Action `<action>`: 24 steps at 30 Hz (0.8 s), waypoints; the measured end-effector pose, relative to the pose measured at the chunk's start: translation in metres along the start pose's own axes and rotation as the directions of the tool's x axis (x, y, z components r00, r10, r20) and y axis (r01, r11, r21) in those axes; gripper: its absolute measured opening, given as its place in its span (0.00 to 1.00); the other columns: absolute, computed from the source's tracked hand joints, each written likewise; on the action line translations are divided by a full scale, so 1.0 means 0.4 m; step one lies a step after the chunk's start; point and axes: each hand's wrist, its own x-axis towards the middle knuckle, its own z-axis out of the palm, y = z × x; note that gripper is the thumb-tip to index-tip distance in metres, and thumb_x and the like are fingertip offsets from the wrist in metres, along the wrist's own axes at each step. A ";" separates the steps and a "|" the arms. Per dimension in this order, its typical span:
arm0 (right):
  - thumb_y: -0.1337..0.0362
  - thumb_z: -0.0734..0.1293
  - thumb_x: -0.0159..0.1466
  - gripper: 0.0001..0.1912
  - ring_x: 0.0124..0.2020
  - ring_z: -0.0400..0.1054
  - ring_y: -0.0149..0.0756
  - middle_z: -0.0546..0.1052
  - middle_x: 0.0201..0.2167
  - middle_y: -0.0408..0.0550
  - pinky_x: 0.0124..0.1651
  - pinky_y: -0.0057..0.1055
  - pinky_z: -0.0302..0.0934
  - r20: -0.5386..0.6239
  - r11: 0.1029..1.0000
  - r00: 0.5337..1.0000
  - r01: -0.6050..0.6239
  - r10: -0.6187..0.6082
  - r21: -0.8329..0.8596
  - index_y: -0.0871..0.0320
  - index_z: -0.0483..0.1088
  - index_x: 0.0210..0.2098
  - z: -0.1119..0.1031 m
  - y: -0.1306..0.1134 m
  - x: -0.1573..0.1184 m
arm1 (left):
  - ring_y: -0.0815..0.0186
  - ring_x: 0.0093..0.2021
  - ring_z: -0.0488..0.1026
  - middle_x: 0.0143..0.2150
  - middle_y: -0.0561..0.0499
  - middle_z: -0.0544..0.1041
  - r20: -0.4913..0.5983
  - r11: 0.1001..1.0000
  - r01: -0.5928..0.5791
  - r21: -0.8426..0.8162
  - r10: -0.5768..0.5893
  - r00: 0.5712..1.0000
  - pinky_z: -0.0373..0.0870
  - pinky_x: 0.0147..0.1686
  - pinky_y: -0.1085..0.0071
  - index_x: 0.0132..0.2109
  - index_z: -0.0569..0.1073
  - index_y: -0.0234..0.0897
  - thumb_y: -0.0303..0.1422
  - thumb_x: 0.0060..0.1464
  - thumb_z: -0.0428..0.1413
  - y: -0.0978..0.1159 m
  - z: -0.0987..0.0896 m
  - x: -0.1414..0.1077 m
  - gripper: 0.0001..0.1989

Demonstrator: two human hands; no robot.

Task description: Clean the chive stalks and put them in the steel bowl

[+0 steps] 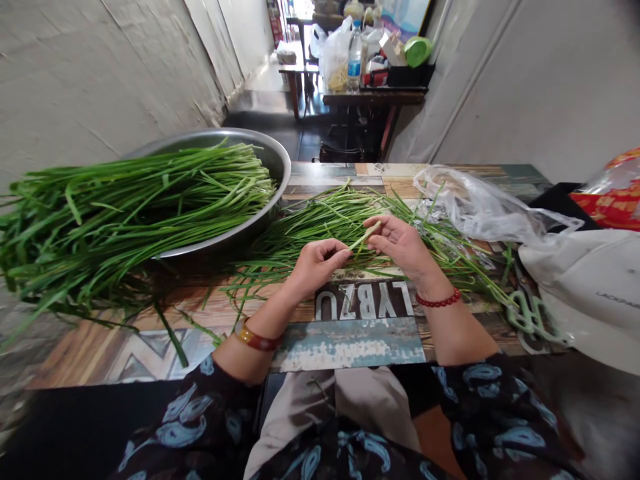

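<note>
Pale green, a stalk [364, 237] spans the gap between the two hands, above the table [350, 343]. The left hand [320, 265] pinches its lower end between thumb and curled fingers; the right hand [403, 248] nips the upper end with thumb and fingertips. Beyond lies a loose pile of greens [320, 217]. Left of that, a metal bowl [284, 163] holds a thick bundle [150, 197]; scissors [533, 313] and a white cap [590, 287] lie rightward.

The long greens [150, 193] hide the left side of the bowl [284, 172], and some tips run off the left edge. The right edge cuts off part of the cap [590, 280] and the red packet [611, 205]. Small print on the bottle [355, 50] is unreadable.
</note>
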 end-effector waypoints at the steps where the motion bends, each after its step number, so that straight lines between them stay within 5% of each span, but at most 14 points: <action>1: 0.55 0.74 0.56 0.22 0.32 0.71 0.31 0.76 0.31 0.42 0.35 0.28 0.68 0.007 1.000 1.000 0.015 -0.015 0.008 0.53 0.71 0.48 0.003 -0.002 0.000 | 0.72 0.25 0.63 0.24 0.54 0.71 -0.007 1.000 -0.004 0.005 0.004 1.000 0.58 0.26 0.75 0.28 0.75 0.33 0.38 0.56 0.56 -0.002 0.001 0.001 0.13; 6: 0.63 0.71 0.58 0.28 0.32 0.69 0.32 0.75 0.32 0.42 0.37 0.30 0.67 -0.003 0.992 0.995 0.099 -0.099 -0.080 0.53 0.65 0.57 0.003 -0.002 0.001 | 0.71 0.26 0.65 0.24 0.53 0.72 -0.017 0.998 -0.034 0.047 0.035 0.999 0.59 0.27 0.75 0.28 0.75 0.33 0.37 0.56 0.56 -0.010 0.004 0.002 0.12; 10: 0.70 0.65 0.58 0.24 0.26 0.64 0.30 0.71 0.28 0.39 0.31 0.29 0.61 -0.140 0.939 0.968 0.156 -0.206 -0.306 0.53 0.67 0.53 -0.035 -0.007 0.008 | 0.70 0.27 0.67 0.24 0.53 0.74 -0.031 0.990 -0.062 0.124 0.066 0.997 0.61 0.29 0.74 0.29 0.75 0.34 0.35 0.57 0.56 -0.015 0.005 0.003 0.11; 15: 0.73 0.62 0.55 0.15 0.28 0.65 0.34 0.71 0.25 0.42 0.38 0.34 0.63 -0.380 0.671 0.850 -0.042 -0.366 -0.740 0.56 0.74 0.39 -0.113 -0.012 0.004 | 0.69 0.28 0.71 0.26 0.52 0.77 -0.035 0.963 -0.124 0.239 0.137 0.990 0.63 0.31 0.74 0.30 0.76 0.34 0.33 0.57 0.56 -0.021 0.004 0.003 0.10; 19: 0.65 0.66 0.60 0.07 0.45 0.69 0.48 0.77 0.40 0.53 0.54 0.49 0.61 -0.367 0.491 0.830 -0.133 -0.420 -0.861 0.56 0.77 0.30 -0.147 -0.006 -0.001 | 0.68 0.31 0.73 0.29 0.50 0.78 -0.041 0.929 -0.193 0.316 0.216 0.975 0.65 0.34 0.73 0.32 0.77 0.35 0.30 0.58 0.56 -0.035 0.009 0.002 0.08; 24: 0.62 0.67 0.64 0.08 0.46 0.72 0.42 0.79 0.41 0.50 0.52 0.41 0.65 -0.129 0.719 0.921 0.193 -0.367 -0.667 0.54 0.78 0.36 -0.108 -0.022 0.001 | 0.67 0.32 0.73 0.32 0.48 0.79 -0.014 0.895 -0.215 0.390 0.239 0.971 0.65 0.34 0.72 0.35 0.78 0.35 0.31 0.59 0.55 -0.049 0.016 -0.003 0.08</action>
